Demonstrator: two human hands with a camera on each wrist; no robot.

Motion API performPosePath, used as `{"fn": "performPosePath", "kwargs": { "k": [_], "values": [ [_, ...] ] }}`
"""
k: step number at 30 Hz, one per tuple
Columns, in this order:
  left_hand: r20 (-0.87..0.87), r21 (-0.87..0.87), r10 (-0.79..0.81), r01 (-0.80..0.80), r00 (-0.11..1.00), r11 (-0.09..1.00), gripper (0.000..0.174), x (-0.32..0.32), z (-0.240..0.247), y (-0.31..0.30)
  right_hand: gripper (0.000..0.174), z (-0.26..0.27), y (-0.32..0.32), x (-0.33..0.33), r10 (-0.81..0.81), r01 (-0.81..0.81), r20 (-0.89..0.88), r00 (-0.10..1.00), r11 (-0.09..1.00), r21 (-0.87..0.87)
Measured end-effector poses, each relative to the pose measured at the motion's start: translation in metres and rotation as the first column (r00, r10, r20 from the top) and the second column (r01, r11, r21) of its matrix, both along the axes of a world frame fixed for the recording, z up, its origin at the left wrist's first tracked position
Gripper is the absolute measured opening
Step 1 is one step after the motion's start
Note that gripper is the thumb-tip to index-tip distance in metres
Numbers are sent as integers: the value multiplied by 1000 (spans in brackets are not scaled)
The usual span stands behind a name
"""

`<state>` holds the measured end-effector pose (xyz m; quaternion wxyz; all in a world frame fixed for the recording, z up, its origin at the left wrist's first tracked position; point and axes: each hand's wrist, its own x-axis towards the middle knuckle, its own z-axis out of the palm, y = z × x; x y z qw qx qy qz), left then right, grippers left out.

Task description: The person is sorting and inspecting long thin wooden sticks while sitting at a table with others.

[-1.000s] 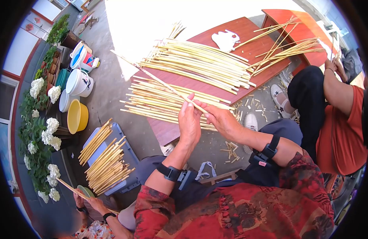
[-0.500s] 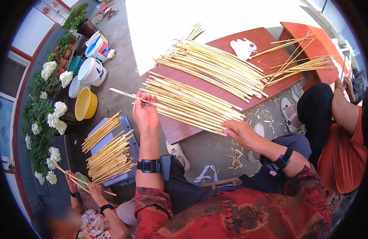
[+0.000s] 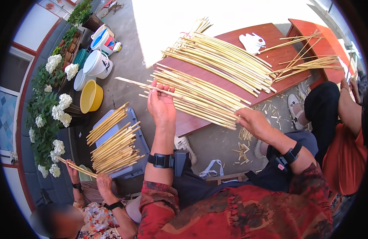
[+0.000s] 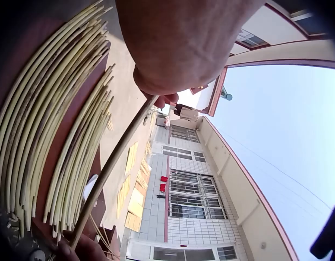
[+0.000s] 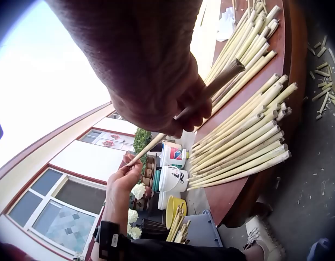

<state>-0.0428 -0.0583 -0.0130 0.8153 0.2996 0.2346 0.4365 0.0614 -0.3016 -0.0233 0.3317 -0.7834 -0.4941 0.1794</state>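
A long, pale plant stalk [image 3: 130,82] slants above the table between my two hands. My left hand [image 3: 163,104], palm up, holds it near its far, thinner part, with thumb and fingers around it. The thicker end is pinched by my right hand [image 3: 255,121]; in the right wrist view that cut end [image 5: 232,69] sticks out past the fingers. Under the held stalk lies a near row of similar stalks [image 3: 204,95] on the reddish table [image 3: 184,125]. A farther row [image 3: 223,59] lies behind it.
A white glove [image 3: 252,43] and thin stalks [image 3: 311,63] lie farther right. Short cut pieces [image 3: 241,153] litter the floor. To the left stand a blue crate [image 3: 132,169] with shorter stalks, a yellow basin [image 3: 91,96] and buckets [image 3: 98,64]. People sit at both sides.
My hands, close together on the stalk a second ago, have spread apart; the left slid toward its far end, the right back to the thick end. Both then shifted slightly right as the view turned.
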Motion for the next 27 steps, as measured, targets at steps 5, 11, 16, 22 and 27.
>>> {"fn": "performPosePath", "kwargs": {
  "k": [5, 11, 16, 22, 27],
  "values": [
    [-1, 3, -188, 188, 982, 982, 31, 15, -7, -47, 20, 5, 15, -6, -19, 22, -38, 999, 998, 56],
    [26, -39, -280, 281, 960, 959, 30, 16, -4, -57, 23, -2, 26, -5, 25, 6, -570, 821, 999, 53],
    [37, -16, -284, 285, 958, 958, 31, 16, -4, -57, 24, 20, 29, -11, -35, -51, -846, 533, 996, -73],
    [83, -9, -196, 198, 977, 980, 31, 11, -7, -30, 27, 8, 25, -15, 28, -44, -568, 822, 999, -14],
    [173, -26, 10, -6, 985, 1000, 32, -7, 5, 20, 30, 11, 8, -23, 44, -106, -478, 877, 989, -103]
  ]
}}
